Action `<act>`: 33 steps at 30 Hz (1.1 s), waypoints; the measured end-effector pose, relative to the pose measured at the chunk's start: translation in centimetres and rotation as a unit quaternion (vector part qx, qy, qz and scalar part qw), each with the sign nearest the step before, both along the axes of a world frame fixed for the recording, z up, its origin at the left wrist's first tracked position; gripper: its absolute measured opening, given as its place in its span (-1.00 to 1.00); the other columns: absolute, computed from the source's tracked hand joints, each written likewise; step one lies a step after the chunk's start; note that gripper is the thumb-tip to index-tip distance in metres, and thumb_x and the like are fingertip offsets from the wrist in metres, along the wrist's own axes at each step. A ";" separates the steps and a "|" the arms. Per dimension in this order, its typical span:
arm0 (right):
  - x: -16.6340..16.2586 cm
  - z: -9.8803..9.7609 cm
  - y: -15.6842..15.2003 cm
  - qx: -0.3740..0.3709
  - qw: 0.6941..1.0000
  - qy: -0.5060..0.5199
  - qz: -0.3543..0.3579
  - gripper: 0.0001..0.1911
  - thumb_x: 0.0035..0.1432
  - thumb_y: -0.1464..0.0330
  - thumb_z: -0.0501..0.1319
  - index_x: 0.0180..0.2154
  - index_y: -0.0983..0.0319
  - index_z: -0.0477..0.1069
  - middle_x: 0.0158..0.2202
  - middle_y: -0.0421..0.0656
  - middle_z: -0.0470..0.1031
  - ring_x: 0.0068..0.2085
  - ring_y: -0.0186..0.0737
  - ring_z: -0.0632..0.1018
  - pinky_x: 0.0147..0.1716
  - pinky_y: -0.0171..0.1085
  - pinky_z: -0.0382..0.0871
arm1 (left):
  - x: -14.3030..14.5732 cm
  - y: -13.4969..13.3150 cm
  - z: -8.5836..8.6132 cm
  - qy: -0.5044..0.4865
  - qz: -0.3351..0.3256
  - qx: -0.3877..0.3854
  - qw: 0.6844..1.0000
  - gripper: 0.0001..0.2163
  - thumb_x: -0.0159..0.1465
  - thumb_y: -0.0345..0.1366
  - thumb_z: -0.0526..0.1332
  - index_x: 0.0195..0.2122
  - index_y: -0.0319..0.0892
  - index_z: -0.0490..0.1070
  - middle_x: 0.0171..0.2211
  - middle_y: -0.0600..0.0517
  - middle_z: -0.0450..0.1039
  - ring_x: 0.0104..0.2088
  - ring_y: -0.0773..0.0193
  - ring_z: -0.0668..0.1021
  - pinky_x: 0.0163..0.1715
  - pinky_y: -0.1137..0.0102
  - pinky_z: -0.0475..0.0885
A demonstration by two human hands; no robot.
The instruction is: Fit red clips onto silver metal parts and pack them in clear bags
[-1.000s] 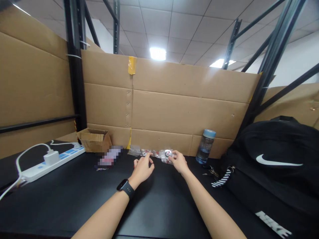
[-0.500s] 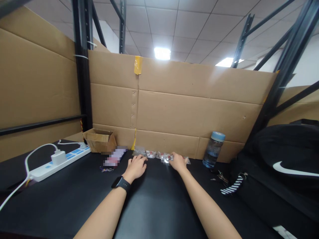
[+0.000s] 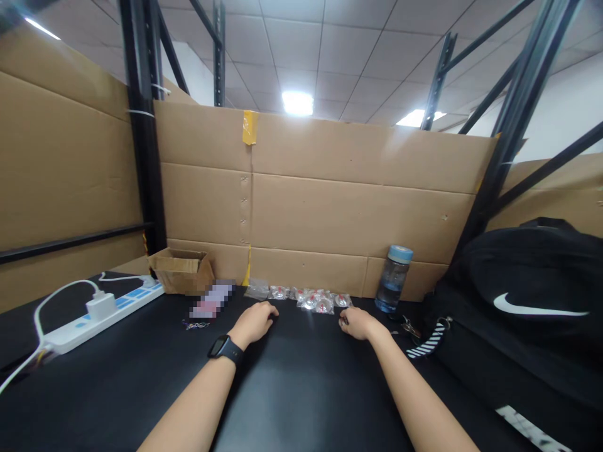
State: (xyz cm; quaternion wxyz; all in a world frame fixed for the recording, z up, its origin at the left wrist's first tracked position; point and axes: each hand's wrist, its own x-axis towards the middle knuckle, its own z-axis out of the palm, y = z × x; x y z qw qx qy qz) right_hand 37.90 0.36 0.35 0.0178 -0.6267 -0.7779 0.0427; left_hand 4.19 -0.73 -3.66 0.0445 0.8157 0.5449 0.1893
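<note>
By the left edge of my bench lies a power strip, with a cardboard box near the back-left corner. My left hand has loosely bent fingers, any grip hidden. Clear packets line the back edge. My right hand, fingers curled, sits just before their right end; I can't tell if it holds anything. A bottle stands towards the back-right corner.

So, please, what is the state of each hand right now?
Left hand: bent, nothing visible in it; open or closed, cannot tell.
Right hand: curled near the plastic packets; whether holding something, cannot tell.
</note>
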 end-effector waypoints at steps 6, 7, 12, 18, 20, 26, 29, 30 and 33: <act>1.0 -0.3 -1.1 0.029 0.997 0.058 0.052 -0.75 0.02 0.41 0.25 -0.22 0.19 0.61 -0.21 -0.04 0.62 -0.16 -0.06 0.59 -0.21 -0.28 0.35 | 0.0 0.1 -0.1 -0.034 -0.023 -0.022 0.999 -0.64 0.14 -0.53 0.16 -0.12 -0.07 0.59 -0.17 -0.03 0.60 -0.13 0.19 0.60 -0.06 0.40 0.42; 1.0 -0.4 -1.2 0.034 0.995 0.077 0.048 -0.74 0.00 0.40 0.27 -0.21 0.18 0.61 -0.21 -0.05 0.62 -0.17 -0.06 0.59 -0.23 -0.28 0.35 | 0.1 0.0 0.0 -0.041 -0.028 -0.024 0.998 -0.64 0.13 -0.54 0.16 -0.13 -0.08 0.59 -0.19 -0.02 0.60 -0.16 0.20 0.60 -0.09 0.42 0.42; 1.1 -0.8 -1.6 0.047 0.989 0.131 0.048 -0.63 -0.08 0.34 0.34 -0.14 0.15 0.59 -0.22 -0.11 0.62 -0.18 -0.07 0.59 -0.22 -0.28 0.34 | 0.4 -0.5 0.6 -0.046 -0.009 -0.012 0.999 -0.74 0.12 -0.39 0.30 -0.13 -0.14 0.58 -0.17 -0.06 0.57 -0.14 0.16 0.58 -0.08 0.40 0.42; 1.0 -0.5 -1.8 0.054 0.978 0.194 0.052 -0.65 -0.10 0.35 0.36 -0.17 0.17 0.58 -0.22 -0.12 0.62 -0.27 -0.15 0.60 -0.28 -0.32 0.37 | 0.5 -1.8 1.6 -0.026 0.044 -0.025 0.998 -0.93 0.13 -0.31 0.31 -0.37 -0.07 0.60 -0.25 -0.01 0.60 -0.17 0.13 0.59 -0.21 0.39 0.41; 0.7 -0.3 -2.0 0.053 0.970 0.229 0.056 -0.67 -0.08 0.35 0.35 -0.18 0.19 0.57 -0.23 -0.11 0.62 -0.31 -0.17 0.61 -0.32 -0.33 0.39 | 0.7 -2.1 2.1 -0.036 0.040 -0.023 0.998 -0.92 0.12 -0.33 0.31 -0.38 -0.05 0.61 -0.25 0.01 0.61 -0.18 0.14 0.60 -0.21 0.40 0.39; -1.8 -0.3 -2.8 0.040 0.912 0.389 0.127 -0.61 0.00 0.30 0.31 -0.08 0.24 0.48 -0.19 -0.10 0.58 -0.45 -0.28 0.59 -0.47 -0.36 0.41 | 1.8 -2.5 3.3 -0.126 -0.002 -0.012 0.992 -0.90 0.17 -0.26 0.28 -0.41 -0.11 0.57 -0.31 0.02 0.62 -0.20 0.18 0.60 -0.14 0.43 0.37; -3.3 -0.5 -3.2 0.049 0.884 0.434 0.166 -0.59 0.01 0.30 0.33 -0.06 0.23 0.47 -0.14 -0.10 0.56 -0.41 -0.29 0.59 -0.44 -0.36 0.43 | 2.7 -3.2 3.8 -0.202 -0.049 0.012 0.978 -0.85 0.29 -0.24 0.17 -0.32 -0.13 0.49 -0.36 0.04 0.60 -0.29 0.23 0.60 -0.22 0.44 0.37; -3.7 -0.6 -3.4 0.052 0.876 0.447 0.175 -0.58 0.01 0.31 0.34 -0.05 0.22 0.46 -0.12 -0.09 0.55 -0.39 -0.29 0.59 -0.43 -0.37 0.43 | 3.0 -3.4 4.0 -0.229 -0.067 0.021 0.971 -0.85 0.32 -0.24 0.12 -0.30 -0.13 0.46 -0.37 0.05 0.60 -0.32 0.25 0.60 -0.23 0.44 0.37; -4.8 -1.0 -3.8 0.046 0.856 0.478 0.190 -0.54 0.01 0.31 0.36 -0.01 0.20 0.45 -0.07 -0.07 0.53 -0.37 -0.30 0.59 -0.46 -0.38 0.42 | 3.8 -3.9 4.2 -0.269 -0.096 0.038 0.958 -0.86 0.34 -0.25 0.11 -0.29 -0.13 0.42 -0.40 0.07 0.58 -0.36 0.27 0.59 -0.25 0.45 0.37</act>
